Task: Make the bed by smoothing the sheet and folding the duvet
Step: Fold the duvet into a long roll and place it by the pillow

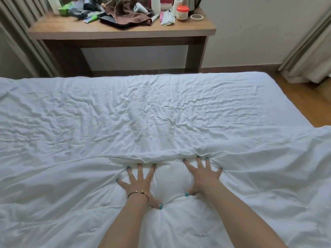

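Head view: the left hand (139, 179) and right hand (203, 176), fingers spread flat, press the duvet (250, 185) edge near the bed's front, likely flattening its fold (the wrinkled sheet (143, 108) beyond awaits smoothing). A cluttered table (121, 31) stands behind.

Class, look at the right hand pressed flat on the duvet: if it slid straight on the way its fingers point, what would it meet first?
The right hand would first cross the duvet edge at its fingertips, then reach the wrinkled sheet; the wooden table probably lies beyond.
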A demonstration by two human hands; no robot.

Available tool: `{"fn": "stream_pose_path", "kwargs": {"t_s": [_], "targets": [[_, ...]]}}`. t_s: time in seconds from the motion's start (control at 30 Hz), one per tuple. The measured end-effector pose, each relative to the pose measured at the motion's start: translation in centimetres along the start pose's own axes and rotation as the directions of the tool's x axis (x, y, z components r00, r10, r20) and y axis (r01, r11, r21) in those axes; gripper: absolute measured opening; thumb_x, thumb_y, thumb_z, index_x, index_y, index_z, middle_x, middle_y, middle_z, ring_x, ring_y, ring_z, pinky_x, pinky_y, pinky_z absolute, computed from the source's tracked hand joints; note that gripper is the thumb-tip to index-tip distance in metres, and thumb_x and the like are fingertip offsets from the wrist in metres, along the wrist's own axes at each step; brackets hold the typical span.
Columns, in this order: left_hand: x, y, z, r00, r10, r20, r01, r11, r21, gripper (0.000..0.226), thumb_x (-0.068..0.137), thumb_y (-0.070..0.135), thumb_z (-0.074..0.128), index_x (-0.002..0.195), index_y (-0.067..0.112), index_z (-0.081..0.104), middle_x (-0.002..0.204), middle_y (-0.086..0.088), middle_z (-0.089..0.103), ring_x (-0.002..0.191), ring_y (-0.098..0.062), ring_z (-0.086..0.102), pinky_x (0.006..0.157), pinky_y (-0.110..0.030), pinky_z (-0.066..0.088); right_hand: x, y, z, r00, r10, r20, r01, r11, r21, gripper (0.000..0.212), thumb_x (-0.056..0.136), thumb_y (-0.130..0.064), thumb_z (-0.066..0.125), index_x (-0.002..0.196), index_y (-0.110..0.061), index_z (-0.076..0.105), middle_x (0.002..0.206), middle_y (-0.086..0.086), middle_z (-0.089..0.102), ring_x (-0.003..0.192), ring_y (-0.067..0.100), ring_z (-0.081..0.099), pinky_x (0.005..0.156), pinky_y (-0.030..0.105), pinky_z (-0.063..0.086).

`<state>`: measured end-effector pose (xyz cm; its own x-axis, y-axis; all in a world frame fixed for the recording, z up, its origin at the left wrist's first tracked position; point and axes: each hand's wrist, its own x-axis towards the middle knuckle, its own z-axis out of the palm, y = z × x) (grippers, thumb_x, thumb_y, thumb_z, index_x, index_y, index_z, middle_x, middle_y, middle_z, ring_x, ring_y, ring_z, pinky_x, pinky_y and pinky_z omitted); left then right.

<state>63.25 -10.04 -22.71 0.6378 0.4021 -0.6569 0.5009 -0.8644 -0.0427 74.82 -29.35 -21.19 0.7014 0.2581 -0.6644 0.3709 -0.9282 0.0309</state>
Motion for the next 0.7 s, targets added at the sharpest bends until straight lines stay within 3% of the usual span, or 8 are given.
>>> {"fn": "stream_pose_path", "kwargs": {"t_s": [0.13, 0.33, 0.53, 0.63, 0.7], "targets": [[0.0, -0.1, -0.2, 1.0, 0.003, 0.03, -0.003, 1.0, 0.003, 0.147, 0.04, 0.077, 0.074, 0.127, 0.054, -0.043, 0.145, -0.001, -0.048, 0.136, -0.044, -0.034, 0.096, -0.08, -0.004, 0.3, 0.1, -0.1, 0.999, -0.014, 0.033, 0.014, 1.0, 0.013, 0.126, 0.06, -0.068, 0.076, 0.136, -0.062, -0.024, 0.157, -0.003, -0.029, 0.144, 0.03, -0.027, 0.103, 0.076, -0.001], [0.1, -0.4, 0.0, 0.999, 0.043, -0.008, -0.043, 0.999, -0.012, 0.145, 0.04, 0.077, 0.073, 0.128, 0.056, -0.04, 0.147, 0.0, -0.045, 0.138, -0.044, -0.031, 0.099, -0.079, -0.001, 0.3, 0.0, 0.7, 0.999, -0.026, -0.031, 0.027, 0.999, 0.039, 0.124, 0.062, -0.067, 0.075, 0.138, -0.061, -0.022, 0.157, -0.002, -0.029, 0.143, 0.03, -0.029, 0.102, 0.076, -0.007], [-0.4, -1.8, 0.9, 0.984, 0.16, -0.078, -0.164, 0.986, -0.042, 0.138, 0.042, 0.084, 0.068, 0.13, 0.059, -0.035, 0.15, 0.001, -0.041, 0.137, -0.04, -0.033, 0.099, -0.077, -0.011, -0.5, -0.2, 1.6, 0.994, -0.025, -0.104, 0.031, 0.998, 0.057, 0.117, 0.067, -0.068, 0.071, 0.139, -0.06, -0.021, 0.157, -0.003, -0.029, 0.142, 0.028, -0.031, 0.104, 0.074, -0.007], [-1.9, -2.5, 1.3, 0.973, 0.185, -0.141, -0.19, 0.982, -0.021, 0.128, 0.051, 0.087, 0.061, 0.136, 0.056, -0.03, 0.153, 0.001, -0.035, 0.139, -0.037, -0.032, 0.099, -0.075, -0.014, -2.3, -0.4, 2.4, 0.98, -0.003, -0.197, 0.019, 0.997, 0.08, 0.108, 0.072, -0.068, 0.066, 0.144, -0.056, -0.014, 0.158, -0.003, -0.026, 0.144, 0.028, -0.026, 0.108, 0.068, -0.006], [-3.3, -1.7, 2.2, 0.976, 0.115, -0.186, -0.118, 0.993, -0.001, 0.12, 0.064, 0.083, 0.056, 0.141, 0.048, -0.029, 0.156, -0.002, -0.031, 0.14, -0.037, -0.03, 0.1, -0.074, -0.011, -3.7, -0.6, 4.2, 0.935, -0.015, -0.354, 0.056, 0.993, 0.104, 0.094, 0.08, -0.062, 0.061, 0.148, -0.051, -0.002, 0.16, -0.004, -0.019, 0.147, 0.027, -0.017, 0.113, 0.063, -0.003]]}}
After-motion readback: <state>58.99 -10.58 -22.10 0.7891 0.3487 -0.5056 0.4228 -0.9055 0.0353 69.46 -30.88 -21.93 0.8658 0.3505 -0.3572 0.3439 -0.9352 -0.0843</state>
